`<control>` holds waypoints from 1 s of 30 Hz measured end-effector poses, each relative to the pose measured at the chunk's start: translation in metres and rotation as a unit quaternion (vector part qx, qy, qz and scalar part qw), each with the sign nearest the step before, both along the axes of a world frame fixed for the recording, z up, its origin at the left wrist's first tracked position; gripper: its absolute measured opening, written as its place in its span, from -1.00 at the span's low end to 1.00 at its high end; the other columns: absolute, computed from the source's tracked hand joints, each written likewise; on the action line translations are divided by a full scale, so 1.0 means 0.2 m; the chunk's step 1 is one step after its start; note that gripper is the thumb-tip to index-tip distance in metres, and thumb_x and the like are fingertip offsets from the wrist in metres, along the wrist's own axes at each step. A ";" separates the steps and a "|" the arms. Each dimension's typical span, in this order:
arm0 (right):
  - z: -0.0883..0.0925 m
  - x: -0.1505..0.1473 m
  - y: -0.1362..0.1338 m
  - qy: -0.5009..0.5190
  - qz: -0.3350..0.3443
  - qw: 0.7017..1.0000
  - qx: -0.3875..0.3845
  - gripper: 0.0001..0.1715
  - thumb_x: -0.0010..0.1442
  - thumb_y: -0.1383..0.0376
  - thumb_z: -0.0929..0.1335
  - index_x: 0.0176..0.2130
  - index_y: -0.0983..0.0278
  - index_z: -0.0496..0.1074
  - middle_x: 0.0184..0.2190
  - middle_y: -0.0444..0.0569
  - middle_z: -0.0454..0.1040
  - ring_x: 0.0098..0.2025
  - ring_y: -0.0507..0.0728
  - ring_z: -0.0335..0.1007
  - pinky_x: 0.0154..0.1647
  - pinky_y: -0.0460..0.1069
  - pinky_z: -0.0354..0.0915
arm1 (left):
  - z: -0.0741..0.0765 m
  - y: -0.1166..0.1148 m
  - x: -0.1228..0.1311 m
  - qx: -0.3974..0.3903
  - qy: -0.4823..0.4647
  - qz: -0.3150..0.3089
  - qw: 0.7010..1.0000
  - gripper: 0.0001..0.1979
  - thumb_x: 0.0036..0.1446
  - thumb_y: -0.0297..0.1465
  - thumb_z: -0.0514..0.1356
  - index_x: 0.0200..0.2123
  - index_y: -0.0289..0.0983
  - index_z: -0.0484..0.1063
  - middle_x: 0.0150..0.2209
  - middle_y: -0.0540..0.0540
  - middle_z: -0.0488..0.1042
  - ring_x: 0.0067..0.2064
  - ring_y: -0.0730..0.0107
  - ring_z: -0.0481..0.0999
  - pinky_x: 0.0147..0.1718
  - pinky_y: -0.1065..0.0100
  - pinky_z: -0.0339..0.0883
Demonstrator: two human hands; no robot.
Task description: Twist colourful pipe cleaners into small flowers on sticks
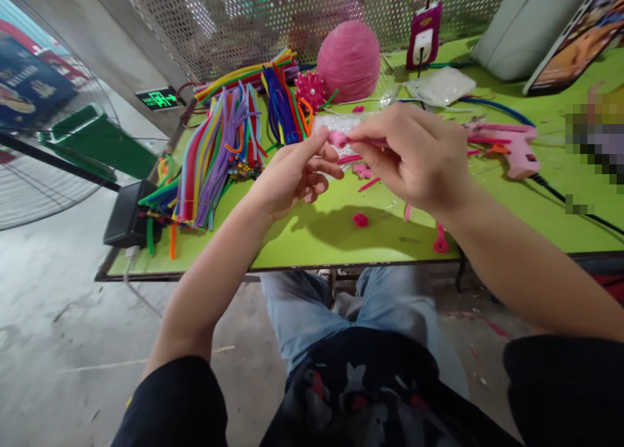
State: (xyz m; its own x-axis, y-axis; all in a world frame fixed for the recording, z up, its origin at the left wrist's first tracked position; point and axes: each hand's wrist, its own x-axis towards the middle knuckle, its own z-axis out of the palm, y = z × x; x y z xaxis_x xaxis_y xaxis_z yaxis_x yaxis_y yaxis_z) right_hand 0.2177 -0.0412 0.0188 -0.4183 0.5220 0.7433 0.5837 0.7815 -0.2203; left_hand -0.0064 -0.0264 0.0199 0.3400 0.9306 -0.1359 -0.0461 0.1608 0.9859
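Observation:
My left hand (295, 174) and my right hand (414, 154) meet above the green table (302, 239). Between them is a pink pipe cleaner (341, 139) with a small coiled end. The left thumb and forefinger pinch the coil. My right fingers are closed on the straight stem. Under the hands lie short pink pipe cleaner offcuts (368, 184) and a small pink coiled flower (361, 219).
A heap of coloured pipe cleaners (219, 154) fills the table's left. Behind it sit a pink ball (349, 58) and a finished pink flower (310, 89). A pink glue gun (517, 149) lies at right, its black cord (575, 206) trailing. A mesh panel (273, 12) backs the table.

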 end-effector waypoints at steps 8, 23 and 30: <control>-0.03 0.01 0.03 -0.115 0.009 0.993 -0.023 -0.56 0.70 0.14 0.24 0.15 0.17 0.67 0.05 0.03 0.77 0.04 0.24 0.72 -0.07 0.07 0.50 | -0.03 -0.07 0.06 0.149 0.048 0.005 0.988 -0.34 0.50 0.14 0.23 -0.51 -0.22 0.36 -0.61 0.00 0.40 -0.64 0.55 0.36 -0.70 0.48 0.12; -0.01 0.01 0.04 -0.110 0.019 0.992 0.056 -0.62 0.67 0.06 0.31 0.08 0.08 0.71 0.04 -0.02 0.77 0.02 0.24 0.72 -0.08 0.09 0.50 | -0.08 -0.01 0.05 0.234 0.088 0.070 0.966 -0.33 0.48 0.15 0.25 -0.51 -0.16 0.21 -0.64 0.09 0.23 -0.62 0.53 0.27 -0.63 0.41 0.17; -0.03 0.00 0.04 -0.175 -0.020 0.975 0.136 -0.61 0.70 0.16 0.25 0.21 0.16 0.62 0.12 0.03 0.75 0.08 0.25 0.70 -0.06 0.13 0.49 | -0.08 -0.01 0.06 0.228 0.088 0.074 0.967 -0.29 0.49 0.20 0.20 -0.53 -0.16 0.18 -0.66 0.10 0.18 -0.64 0.56 0.26 -0.65 0.44 0.12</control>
